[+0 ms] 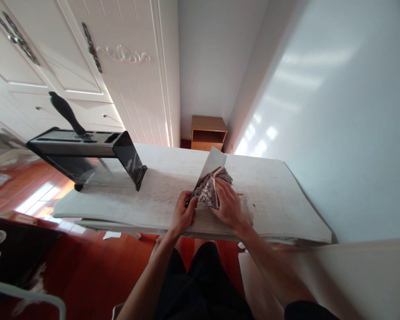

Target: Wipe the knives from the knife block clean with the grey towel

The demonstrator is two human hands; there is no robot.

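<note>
My left hand (186, 210) is closed round the dark handle of a kitchen knife, a broad-bladed one. The knife's blade (214, 159) points away from me over the white tabletop. In my right hand (228, 202) is a bunched brown-and-white cloth (208, 192), pressed against the blade near the handle. The cloth covers the lower part of the blade. To the left on the table stands a knife block (106, 138) with a black-and-grey top and clear sides. One black-handled knife (66, 113) sticks up out of it.
The white table (166, 173) reaches from the knife block to the wall on the right. Beyond its far edge is a small wooden cabinet (208, 131). A white wardrobe (136, 89) stands at the back left. A pale tube frame (26, 291) is at lower left.
</note>
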